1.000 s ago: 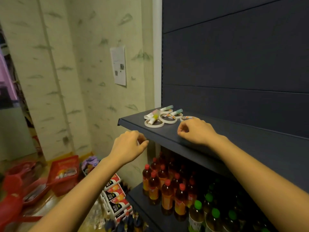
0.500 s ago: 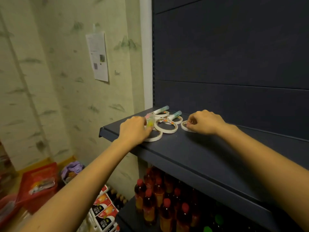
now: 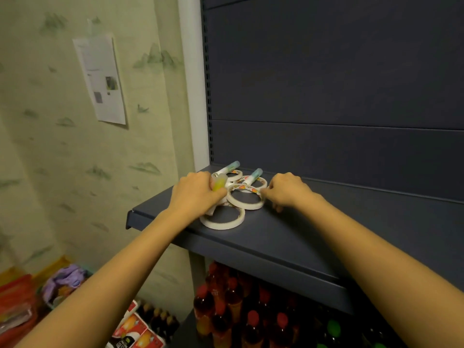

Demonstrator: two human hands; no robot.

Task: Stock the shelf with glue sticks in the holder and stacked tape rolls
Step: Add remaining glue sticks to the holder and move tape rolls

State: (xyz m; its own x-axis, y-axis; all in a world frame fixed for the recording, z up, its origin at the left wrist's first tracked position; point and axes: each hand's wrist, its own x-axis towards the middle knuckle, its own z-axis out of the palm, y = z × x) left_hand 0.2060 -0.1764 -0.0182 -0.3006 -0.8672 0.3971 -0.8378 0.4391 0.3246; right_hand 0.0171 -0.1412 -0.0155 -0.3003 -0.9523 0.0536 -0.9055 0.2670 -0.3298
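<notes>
I see the dark blue shelf (image 3: 276, 237) carrying loose tape rolls (image 3: 222, 221) at its left end, with 2 glue sticks (image 3: 229, 168) lying across them. My left hand (image 3: 195, 194) curls round a yellow-capped glue stick (image 3: 219, 184); my right hand (image 3: 288, 190) pinches the middle roll (image 3: 247, 204) by its rim. Bottles (image 3: 226, 305) stand underneath, and a paper sheet (image 3: 100, 79) hangs on the green-patterned wall (image 3: 50, 159).

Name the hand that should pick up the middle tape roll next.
Right hand: its fingertips sit at the rim of the middle tape roll, while the left hand holds a yellow glue stick.
</notes>
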